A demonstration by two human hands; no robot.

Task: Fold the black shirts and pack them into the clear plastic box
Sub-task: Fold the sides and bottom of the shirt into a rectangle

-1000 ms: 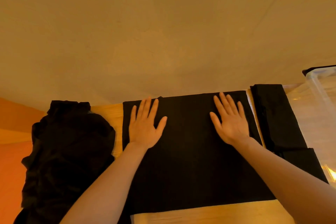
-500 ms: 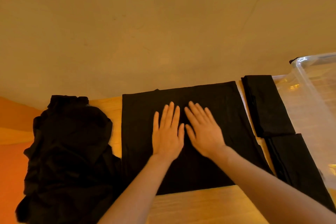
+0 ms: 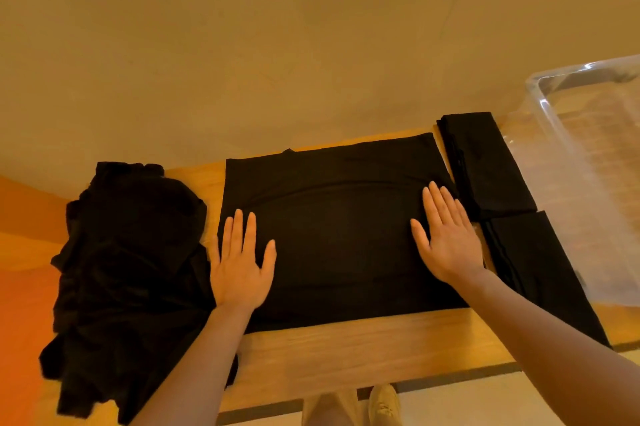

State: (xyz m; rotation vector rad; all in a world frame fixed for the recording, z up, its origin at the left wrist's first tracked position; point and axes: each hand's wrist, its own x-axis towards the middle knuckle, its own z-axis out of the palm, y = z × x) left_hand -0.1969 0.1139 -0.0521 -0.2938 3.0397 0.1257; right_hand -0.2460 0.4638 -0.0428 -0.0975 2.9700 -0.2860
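Two hands flat on the half-folded black shirt (image 3: pixel 332 225), laid out on the wooden table (image 3: pixel 363 349). Left hand (image 3: pixel 240 264) pressed palm-down at the shirt's left edge, fingers straight and close together, thumb angled out to the right. Right hand (image 3: pixel 446 238) pressed palm-down near the shirt's right edge, fingers straight and slightly spread, thumb out to the left. Nothing pinched or gripped by either (just flat contact with the cloth). A shallow curved crease across the fabric between the hands. Just beside the shirt's right edge, two folded black shirts end to end: far folded shirt (image 3: pixel 485 166) and near folded shirt (image 3: pixel 540 273), touching or nearly so. To their right, the clear plastic box (image 3: pixel 568 155), its near wall just beside the folded pair; contents hard to make out through the glare. Left of the flat shirt, a crumpled pile of black shirts (image 3: pixel 128 270), its lower part hanging past the table's front edge. Below the table edge, a trouser leg and a light shoe (image 3: pixel 382 405).
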